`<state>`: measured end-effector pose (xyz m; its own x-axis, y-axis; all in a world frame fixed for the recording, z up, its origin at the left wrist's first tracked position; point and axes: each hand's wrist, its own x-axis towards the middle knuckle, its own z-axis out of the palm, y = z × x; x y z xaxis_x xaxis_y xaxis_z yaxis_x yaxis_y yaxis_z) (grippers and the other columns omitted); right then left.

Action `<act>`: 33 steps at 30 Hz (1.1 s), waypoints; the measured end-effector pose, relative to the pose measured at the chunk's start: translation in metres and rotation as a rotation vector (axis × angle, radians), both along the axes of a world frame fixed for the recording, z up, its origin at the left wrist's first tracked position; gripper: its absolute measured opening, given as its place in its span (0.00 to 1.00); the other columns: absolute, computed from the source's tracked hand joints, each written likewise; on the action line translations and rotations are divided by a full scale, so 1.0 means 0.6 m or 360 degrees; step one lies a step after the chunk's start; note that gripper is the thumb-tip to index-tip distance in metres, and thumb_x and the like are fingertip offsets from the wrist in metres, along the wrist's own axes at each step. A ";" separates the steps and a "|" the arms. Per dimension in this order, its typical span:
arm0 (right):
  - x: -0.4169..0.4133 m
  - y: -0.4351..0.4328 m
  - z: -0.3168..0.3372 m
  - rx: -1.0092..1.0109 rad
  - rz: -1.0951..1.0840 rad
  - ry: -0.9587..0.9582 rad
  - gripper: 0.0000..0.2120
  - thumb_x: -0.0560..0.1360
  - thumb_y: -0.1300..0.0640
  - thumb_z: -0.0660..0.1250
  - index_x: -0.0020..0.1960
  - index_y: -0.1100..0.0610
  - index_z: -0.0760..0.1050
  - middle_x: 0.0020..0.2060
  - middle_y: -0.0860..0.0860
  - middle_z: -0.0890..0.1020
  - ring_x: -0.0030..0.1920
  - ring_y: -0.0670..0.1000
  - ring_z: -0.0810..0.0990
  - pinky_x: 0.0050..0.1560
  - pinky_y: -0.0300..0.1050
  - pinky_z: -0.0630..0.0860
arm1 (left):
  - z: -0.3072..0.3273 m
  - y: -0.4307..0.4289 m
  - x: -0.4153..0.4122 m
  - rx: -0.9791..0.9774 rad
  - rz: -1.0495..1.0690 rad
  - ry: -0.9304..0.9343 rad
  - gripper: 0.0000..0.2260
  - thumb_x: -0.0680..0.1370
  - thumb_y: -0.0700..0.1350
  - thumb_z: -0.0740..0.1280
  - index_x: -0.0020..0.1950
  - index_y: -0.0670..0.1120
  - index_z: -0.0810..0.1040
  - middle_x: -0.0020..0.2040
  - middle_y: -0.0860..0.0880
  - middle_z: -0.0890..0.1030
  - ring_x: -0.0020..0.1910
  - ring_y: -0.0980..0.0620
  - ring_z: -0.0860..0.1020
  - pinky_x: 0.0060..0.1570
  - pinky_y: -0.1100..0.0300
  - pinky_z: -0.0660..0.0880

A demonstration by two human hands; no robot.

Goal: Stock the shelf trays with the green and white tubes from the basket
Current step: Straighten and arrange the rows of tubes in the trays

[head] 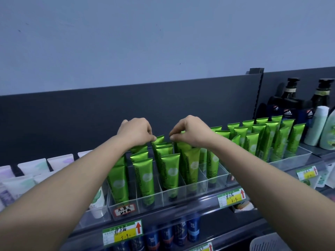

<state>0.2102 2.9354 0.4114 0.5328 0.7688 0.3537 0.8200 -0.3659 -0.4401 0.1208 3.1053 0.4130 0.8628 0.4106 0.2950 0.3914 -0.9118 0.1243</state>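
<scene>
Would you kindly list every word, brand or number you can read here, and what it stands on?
"Chamomile": on the green tubes.
"adidas": on the dark boxes, far right.
Price tags: handwritten figures, too blurred to read.
Tray sticker: handwritten characters, not legible.
Blue tubes below: print too blurred.

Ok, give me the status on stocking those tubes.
Looks mostly done: the clear tray lanes hold rows of green tubes, and white tubes stand to the left. In hand: left hand and right hand each pinch a back-row tube top. Left: unknown, since the basket contents are out of view.
</scene>
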 end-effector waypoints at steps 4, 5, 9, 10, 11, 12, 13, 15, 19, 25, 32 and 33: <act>0.002 -0.037 0.002 0.0071 -0.0081 0.0070 0.03 0.72 0.54 0.73 0.45 0.50 0.85 0.42 0.44 0.84 0.45 0.49 0.83 0.50 0.43 0.78 | 0.015 -0.019 -0.002 -0.0035 -0.0176 -0.0251 0.06 0.75 0.54 0.68 0.45 0.54 0.83 0.45 0.57 0.83 0.50 0.53 0.78 0.63 0.51 0.65; 0.000 -0.045 0.001 0.0079 -0.0105 0.0068 0.03 0.72 0.54 0.73 0.45 0.50 0.85 0.42 0.45 0.84 0.45 0.48 0.82 0.51 0.42 0.77 | 0.018 -0.027 -0.001 -0.0101 -0.0273 -0.0288 0.06 0.75 0.53 0.68 0.45 0.54 0.84 0.45 0.57 0.83 0.50 0.53 0.78 0.63 0.51 0.67; -0.011 -0.078 -0.007 0.0058 -0.0153 0.0072 0.04 0.71 0.54 0.74 0.44 0.51 0.85 0.41 0.44 0.83 0.46 0.43 0.80 0.50 0.39 0.73 | 0.025 -0.069 0.007 -0.0293 -0.0588 -0.0123 0.06 0.73 0.51 0.71 0.47 0.53 0.85 0.43 0.57 0.82 0.49 0.55 0.79 0.57 0.54 0.74; -0.013 -0.084 -0.009 0.0043 -0.0152 0.0074 0.04 0.71 0.54 0.74 0.44 0.51 0.85 0.41 0.44 0.83 0.45 0.42 0.79 0.49 0.38 0.73 | 0.024 -0.077 0.011 -0.0269 -0.0619 -0.0066 0.06 0.72 0.51 0.72 0.47 0.53 0.85 0.44 0.57 0.82 0.49 0.55 0.79 0.57 0.54 0.74; -0.015 -0.089 -0.011 0.0028 -0.0143 0.0067 0.03 0.70 0.54 0.74 0.44 0.51 0.85 0.40 0.43 0.83 0.44 0.41 0.79 0.49 0.37 0.72 | 0.022 -0.084 0.015 -0.0238 -0.0635 -0.0021 0.07 0.72 0.52 0.73 0.48 0.53 0.85 0.43 0.57 0.82 0.49 0.56 0.79 0.58 0.54 0.73; -0.016 -0.093 -0.012 0.0011 -0.0131 0.0048 0.04 0.70 0.54 0.75 0.44 0.51 0.85 0.40 0.43 0.83 0.43 0.41 0.79 0.48 0.37 0.72 | 0.020 -0.089 0.018 -0.0210 -0.0643 0.0007 0.07 0.71 0.51 0.73 0.47 0.53 0.85 0.41 0.59 0.82 0.48 0.56 0.79 0.59 0.53 0.72; -0.016 -0.096 -0.014 -0.0004 -0.0117 0.0024 0.04 0.69 0.55 0.75 0.44 0.51 0.85 0.40 0.44 0.83 0.43 0.41 0.79 0.47 0.37 0.73 | 0.018 -0.092 0.022 -0.0186 -0.0644 0.0023 0.06 0.71 0.51 0.73 0.46 0.52 0.85 0.38 0.61 0.81 0.47 0.56 0.78 0.60 0.52 0.71; -0.014 -0.100 -0.015 -0.0031 -0.0092 -0.0013 0.04 0.69 0.55 0.75 0.44 0.51 0.85 0.40 0.44 0.84 0.43 0.43 0.80 0.48 0.38 0.74 | 0.015 -0.097 0.029 -0.0125 -0.0628 0.0036 0.05 0.71 0.50 0.73 0.44 0.52 0.85 0.33 0.63 0.78 0.45 0.57 0.77 0.61 0.51 0.69; -0.004 -0.100 -0.020 -0.0070 -0.0035 -0.0079 0.05 0.69 0.56 0.74 0.45 0.52 0.85 0.39 0.45 0.84 0.42 0.45 0.80 0.47 0.39 0.74 | 0.012 -0.104 0.041 -0.0045 -0.0547 0.0063 0.02 0.71 0.49 0.73 0.42 0.52 0.84 0.32 0.63 0.77 0.44 0.57 0.76 0.63 0.52 0.65; 0.013 -0.098 -0.019 -0.0108 0.0140 -0.0198 0.06 0.70 0.56 0.73 0.47 0.52 0.85 0.41 0.48 0.85 0.45 0.47 0.79 0.44 0.39 0.72 | 0.010 -0.109 0.046 -0.0277 -0.0452 0.0071 0.01 0.72 0.46 0.73 0.40 0.53 0.84 0.34 0.60 0.80 0.39 0.60 0.76 0.51 0.58 0.67; 0.034 -0.093 -0.026 -0.0097 0.0307 -0.0313 0.06 0.71 0.56 0.72 0.47 0.50 0.85 0.43 0.47 0.85 0.52 0.51 0.75 0.50 0.43 0.72 | 0.002 -0.117 0.043 -0.0386 -0.0295 0.0006 0.05 0.71 0.45 0.74 0.36 0.54 0.82 0.34 0.59 0.81 0.37 0.62 0.76 0.46 0.60 0.67; 0.037 -0.094 -0.026 -0.0091 0.0321 -0.0326 0.06 0.72 0.56 0.72 0.48 0.50 0.85 0.43 0.47 0.85 0.53 0.51 0.74 0.50 0.43 0.72 | 0.002 -0.117 0.043 -0.0402 -0.0282 -0.0001 0.05 0.71 0.45 0.75 0.36 0.54 0.82 0.34 0.59 0.81 0.37 0.61 0.76 0.46 0.60 0.67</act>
